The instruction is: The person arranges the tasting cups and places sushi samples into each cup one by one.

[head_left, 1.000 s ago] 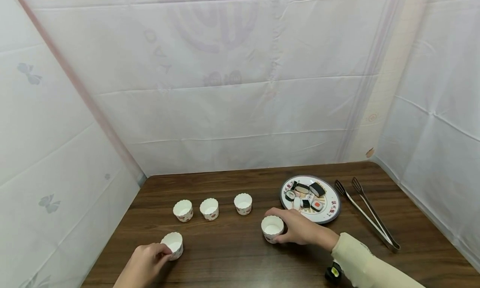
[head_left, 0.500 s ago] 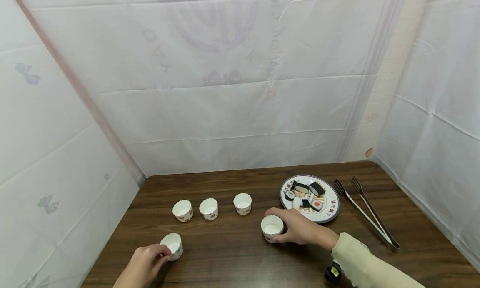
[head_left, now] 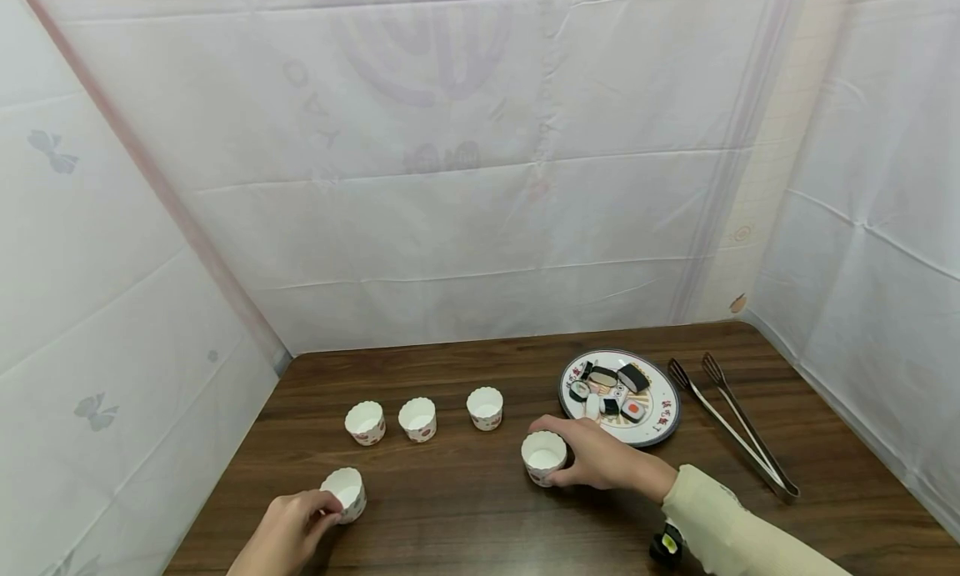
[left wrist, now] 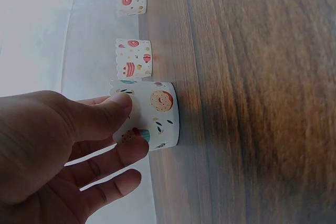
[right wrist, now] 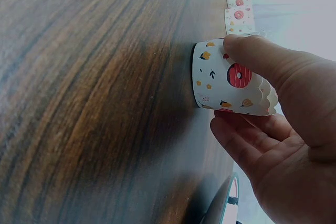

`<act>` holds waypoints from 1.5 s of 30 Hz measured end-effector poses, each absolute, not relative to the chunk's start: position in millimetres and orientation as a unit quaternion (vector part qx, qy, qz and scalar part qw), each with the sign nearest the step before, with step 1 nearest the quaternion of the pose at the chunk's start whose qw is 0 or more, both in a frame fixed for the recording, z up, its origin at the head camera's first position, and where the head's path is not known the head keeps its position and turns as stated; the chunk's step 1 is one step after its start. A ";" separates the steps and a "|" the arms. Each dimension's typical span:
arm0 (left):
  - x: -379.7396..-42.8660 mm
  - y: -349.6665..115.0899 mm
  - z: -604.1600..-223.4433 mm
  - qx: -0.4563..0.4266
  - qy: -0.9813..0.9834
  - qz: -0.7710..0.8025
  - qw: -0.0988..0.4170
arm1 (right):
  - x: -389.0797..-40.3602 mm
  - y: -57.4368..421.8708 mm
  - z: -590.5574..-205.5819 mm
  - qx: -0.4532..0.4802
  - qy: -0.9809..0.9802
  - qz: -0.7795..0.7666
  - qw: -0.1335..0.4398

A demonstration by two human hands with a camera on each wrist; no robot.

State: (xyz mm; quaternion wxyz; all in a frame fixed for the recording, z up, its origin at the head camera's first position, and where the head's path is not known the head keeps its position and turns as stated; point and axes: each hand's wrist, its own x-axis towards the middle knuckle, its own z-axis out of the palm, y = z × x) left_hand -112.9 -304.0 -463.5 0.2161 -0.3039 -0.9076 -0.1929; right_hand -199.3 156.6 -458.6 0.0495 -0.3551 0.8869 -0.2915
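At the front left of the table, my left hand [head_left: 288, 526] pinches the rim of a white paper baking cup [head_left: 347, 491], thumb on the outside wall. In the left wrist view that baking cup [left wrist: 152, 111] shows a cookie and leaf print. My right hand [head_left: 596, 453] grips another paper baking cup [head_left: 543, 458] near the middle, its thumb and fingers on opposite sides. The right wrist view shows this baking cup [right wrist: 226, 77] upright with a red doughnut print. Behind the hands stand three more baking cups in a row: a left one [head_left: 366, 423], a middle one [head_left: 418, 419] and a right one [head_left: 485, 408].
A round plate [head_left: 660, 426] with several sushi pieces [head_left: 633, 378] lies behind my right hand. Metal tongs [head_left: 738, 430] rest to the right of it, spread apart. A white patterned cloth [head_left: 480, 251] hangs along the table's back and sides.
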 end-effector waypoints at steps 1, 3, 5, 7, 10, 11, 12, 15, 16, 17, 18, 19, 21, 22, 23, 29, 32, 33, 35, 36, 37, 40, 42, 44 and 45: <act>-112.7 -303.7 -463.1 -0.303 -0.908 -0.197 0.211 | -199.4 156.7 -458.5 -0.355 0.887 -0.292 0.050; -111.6 -302.9 -461.2 -0.293 -0.913 -0.208 0.195 | -199.7 156.8 -458.5 -0.353 0.888 -0.291 0.053; -109.8 -301.8 -459.3 -0.279 -0.918 -0.213 0.184 | -199.9 156.6 -458.3 -0.352 0.889 -0.290 0.055; -107.8 -300.2 -457.5 -0.264 -0.922 -0.220 0.175 | -199.8 156.3 -458.3 -0.351 0.890 -0.287 0.055; -106.7 -296.6 -456.5 -0.254 -0.922 -0.218 0.196 | -199.3 156.1 -458.5 -0.353 0.889 -0.288 0.052; -106.6 -295.2 -456.0 -0.253 -0.920 -0.218 0.205 | -199.2 156.2 -458.8 -0.353 0.889 -0.289 0.051; -106.7 -293.7 -455.7 -0.251 -0.918 -0.219 0.215 | -199.3 156.3 -459.0 -0.353 0.888 -0.290 0.051; -108.1 -289.2 -453.6 -0.256 -0.908 -0.217 0.250 | -199.0 156.8 -459.4 -0.354 0.887 -0.293 0.049; -108.5 -287.7 -452.8 -0.260 -0.904 -0.215 0.263 | -198.9 156.8 -459.4 -0.355 0.887 -0.292 0.048; -109.3 -285.9 -451.8 -0.264 -0.900 -0.212 0.274 | -198.9 156.7 -459.6 -0.355 0.887 -0.292 0.047; -110.1 -283.9 -451.0 -0.268 -0.897 -0.208 0.284 | -198.9 156.6 -459.6 -0.356 0.887 -0.291 0.047; -111.1 -281.6 -450.0 -0.272 -0.893 -0.203 0.294 | -198.8 156.6 -459.7 -0.357 0.887 -0.291 0.046; -113.4 -276.1 -448.4 -0.278 -0.887 -0.192 0.315 | -199.1 156.4 -459.9 -0.357 0.887 -0.291 0.044; -114.4 -273.3 -447.8 -0.280 -0.885 -0.190 0.321 | -199.3 156.3 -460.1 -0.358 0.887 -0.290 0.042; -115.3 -270.2 -447.2 -0.280 -0.883 -0.191 0.325 | -199.4 156.3 -460.2 -0.358 0.887 -0.289 0.041; -120.5 -252.3 -441.9 -0.290 -0.877 -0.211 0.320 | -199.5 156.3 -459.8 -0.358 0.888 -0.287 0.035; -123.8 -243.3 -437.7 -0.308 -0.871 -0.209 0.322 | -198.9 156.2 -459.1 -0.358 0.888 -0.286 0.035; -124.8 -240.0 -436.1 -0.313 -0.869 -0.209 0.321 | -198.7 156.1 -459.0 -0.357 0.889 -0.286 0.034; -126.8 -233.4 -433.5 -0.324 -0.864 -0.211 0.321 | -198.4 156.0 -458.9 -0.355 0.890 -0.285 0.035; -128.0 -230.1 -432.6 -0.329 -0.863 -0.213 0.320 | -198.1 156.1 -458.7 -0.353 0.891 -0.284 0.035; -129.0 -226.7 -431.8 -0.332 -0.862 -0.214 0.319 | -198.0 156.1 -458.7 -0.352 0.891 -0.284 0.036; -133.2 -217.0 -431.1 -0.343 -0.857 -0.206 0.326 | -197.7 156.3 -458.9 -0.348 0.892 -0.285 0.038; -136.6 -210.7 -431.5 -0.350 -0.853 -0.205 0.328 | -197.5 156.4 -458.6 -0.349 0.891 -0.287 0.038; -139.5 -204.2 -431.8 -0.357 -0.850 -0.205 0.329 | -197.6 156.3 -458.4 -0.349 0.890 -0.289 0.038; -140.9 -200.9 -431.9 -0.360 -0.849 -0.205 0.330 | -197.9 156.2 -458.2 -0.350 0.890 -0.289 0.037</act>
